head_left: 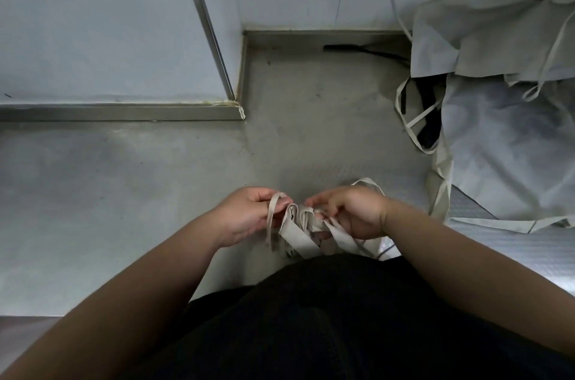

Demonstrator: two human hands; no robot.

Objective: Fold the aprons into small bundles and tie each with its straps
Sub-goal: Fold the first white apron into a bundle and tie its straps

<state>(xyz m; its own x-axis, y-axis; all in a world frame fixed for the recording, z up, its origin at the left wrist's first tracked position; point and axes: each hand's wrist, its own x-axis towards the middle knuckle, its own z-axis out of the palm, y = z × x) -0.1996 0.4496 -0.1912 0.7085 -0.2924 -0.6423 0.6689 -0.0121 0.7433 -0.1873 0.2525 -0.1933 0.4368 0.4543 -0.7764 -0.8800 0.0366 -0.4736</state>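
Pinching a pale strap [273, 214] with the left hand [245, 214], fingers curled; strap looped over the fingertips and hanging toward 6 o'clock. Gripping the right end of the bundle [303, 228] with the right hand [353, 211], fingers curled down over the wraps. Hands close but not touching, bundle wedged between: at 3 o'clock of the left, 9 o'clock of the right. Bundle small, folded, beige, crossed by several strap turns, held just above the black clothing [326, 317] at 6 o'clock. Second strap loop [367, 182] poking out past the right hand at 12 to 1 o'clock. Grey surface [155, 193] under everything. Loose pile of aprons [497, 46] at 2 o'clock, well apart from the hands, straps trailing off its left edge onto the surface. Black thing [431, 127] under the pile; cannot tell what. Pale wall panels [93, 21] from 9 to 12 o'clock, metal kerb [124, 112] along the base.
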